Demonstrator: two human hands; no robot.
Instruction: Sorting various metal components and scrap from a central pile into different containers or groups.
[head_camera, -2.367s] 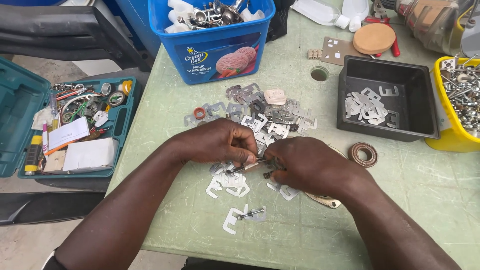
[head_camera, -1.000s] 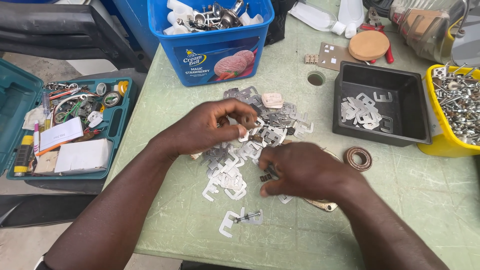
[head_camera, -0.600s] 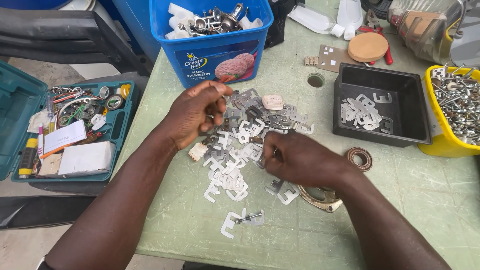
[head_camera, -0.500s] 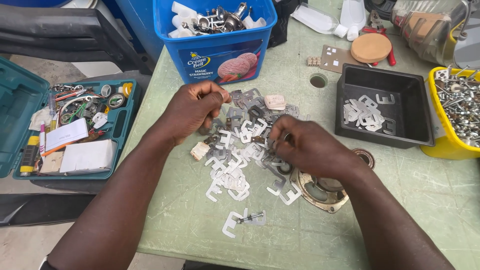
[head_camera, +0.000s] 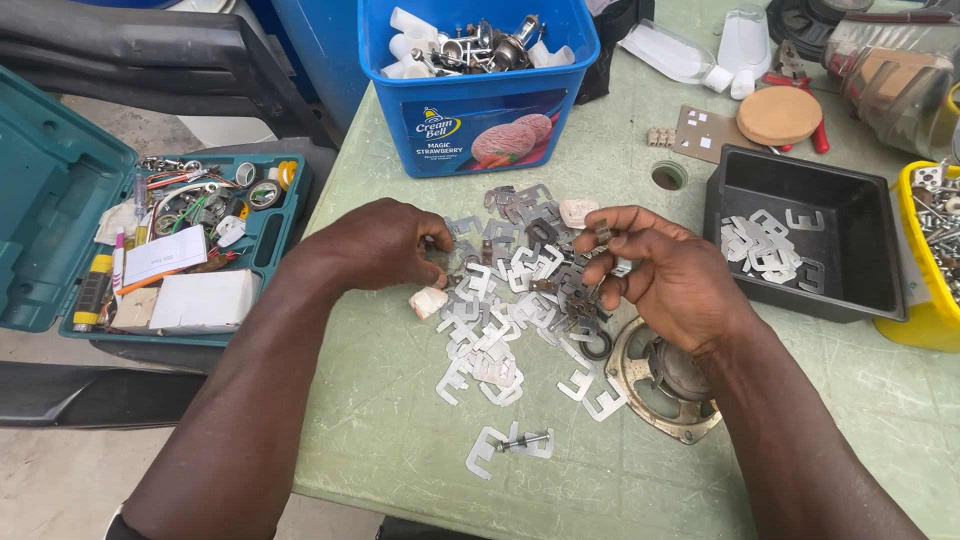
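Scattered flat grey metal plates (head_camera: 500, 320)

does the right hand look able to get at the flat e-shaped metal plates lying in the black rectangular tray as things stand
Probably yes. The right hand hovers over the loose pile on the green table, beside the black rectangular tray. The tray is open-topped, the flat E-shaped metal plates lie uncovered, and nothing stands between.

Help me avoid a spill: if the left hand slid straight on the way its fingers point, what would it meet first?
Probably the heap of flat metal pieces: the left hand points rightward with its fingertips already at the heap's edge. Beyond that is the right hand.
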